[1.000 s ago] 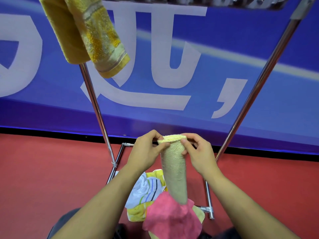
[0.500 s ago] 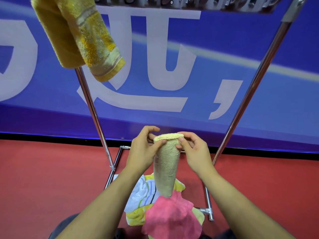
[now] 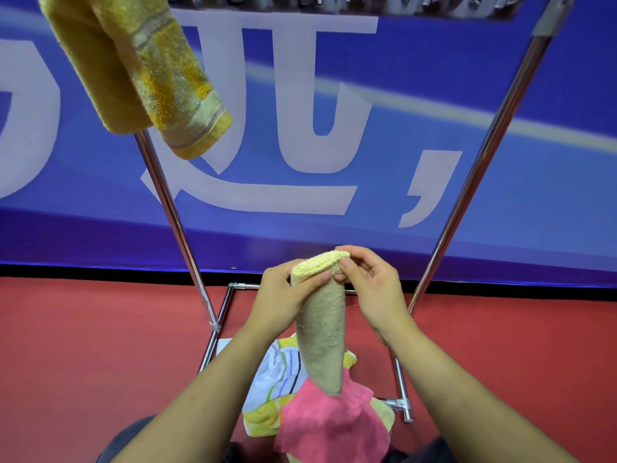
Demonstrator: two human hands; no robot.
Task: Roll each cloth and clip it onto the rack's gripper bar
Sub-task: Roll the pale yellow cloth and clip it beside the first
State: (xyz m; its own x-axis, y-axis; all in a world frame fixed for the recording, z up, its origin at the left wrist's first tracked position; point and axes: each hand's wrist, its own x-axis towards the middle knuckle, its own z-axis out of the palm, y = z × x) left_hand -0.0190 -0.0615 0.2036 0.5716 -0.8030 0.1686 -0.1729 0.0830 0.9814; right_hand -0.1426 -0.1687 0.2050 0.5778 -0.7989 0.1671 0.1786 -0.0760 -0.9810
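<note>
I hold the rolled beige cloth (image 3: 322,332) upright between the rack's poles (image 3: 173,222), below the gripper bar (image 3: 334,3). My left hand (image 3: 283,302) wraps its fingers round the roll's top; my right hand (image 3: 374,285) pinches the upper edge. A yellow towel (image 3: 133,68) hangs clipped above left. A pink cloth (image 3: 330,426) lies on the pile below.

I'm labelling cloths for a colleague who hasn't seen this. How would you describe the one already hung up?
Start at the metal rack standing before the blue banner. At its top left corner hangs a mustard-yellow towel, rolled, with pale woven stripes near its lower end. It alone is up high; the beige roll is in hand.
</note>
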